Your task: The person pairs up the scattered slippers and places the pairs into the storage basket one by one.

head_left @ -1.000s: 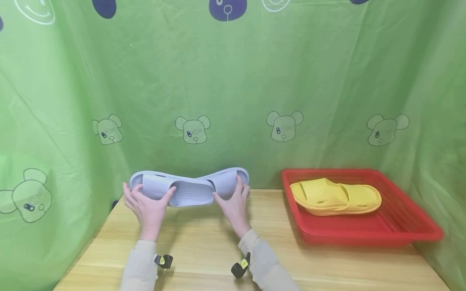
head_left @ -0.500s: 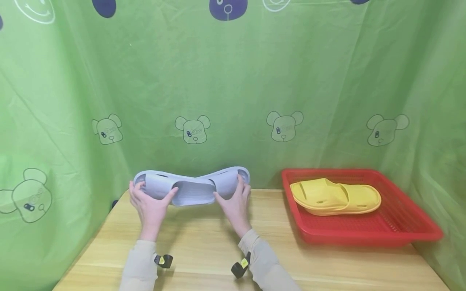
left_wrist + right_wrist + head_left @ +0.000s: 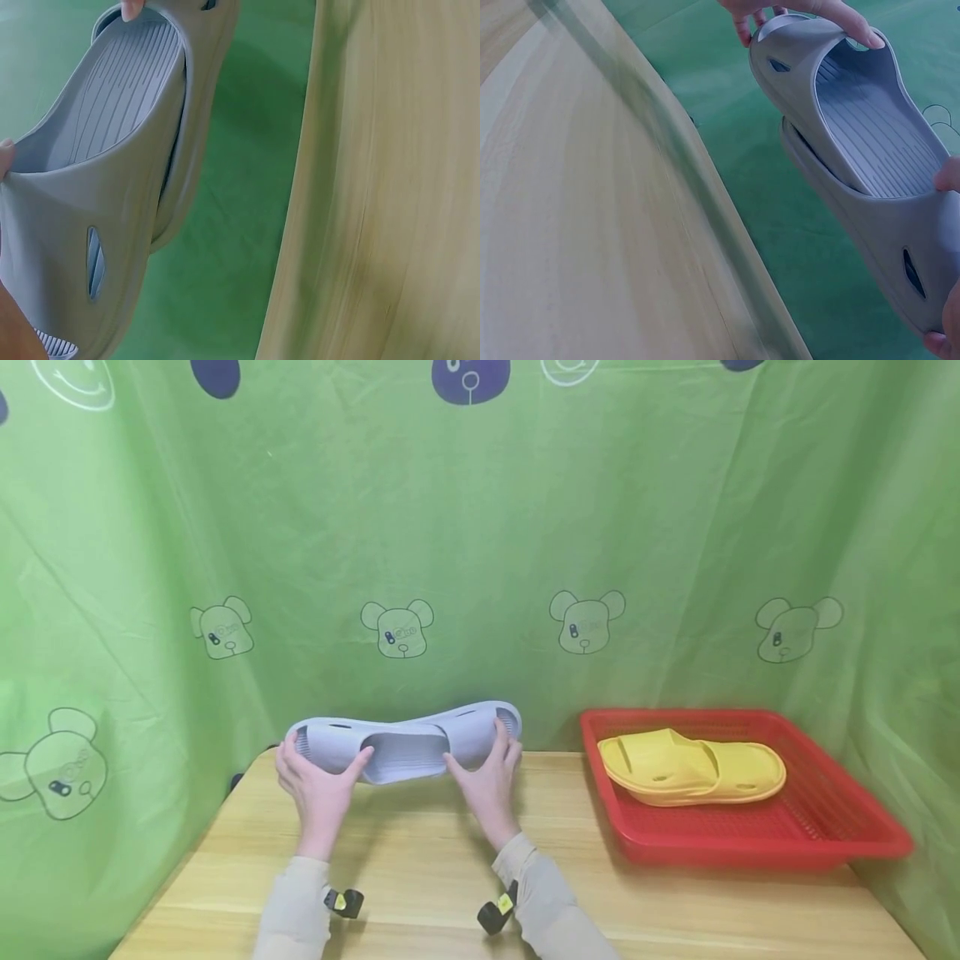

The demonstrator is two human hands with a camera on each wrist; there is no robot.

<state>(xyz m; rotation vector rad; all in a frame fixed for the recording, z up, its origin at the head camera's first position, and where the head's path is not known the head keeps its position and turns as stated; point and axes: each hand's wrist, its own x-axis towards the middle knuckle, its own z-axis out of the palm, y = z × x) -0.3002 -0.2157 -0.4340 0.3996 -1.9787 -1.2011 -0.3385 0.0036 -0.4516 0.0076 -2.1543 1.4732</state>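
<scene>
"What's that person up to with the pale blue slippers?"

"Holding the pair together, I'd say. The two overlap, pointing opposite ways, and they're right between the fingers, apparently lifted off the wooden table."

"Both hands gripping?"

"Yes. The left hand is curled round one slipper's front, thumb by its opening; the right hand grips the other slipper the same way."

"So what does the next move call for?"

"My guess: both hands travelling together, level, with even pressure. If one pulls outward, the overlap could slip apart."

"And that red basket?"

"It's out to the right of the right hand's fingers, well apart from them. There are yellow slippers lying in it, nested too by the look of it, toward its left and back. Bare basket floor shows in front of them."
</scene>
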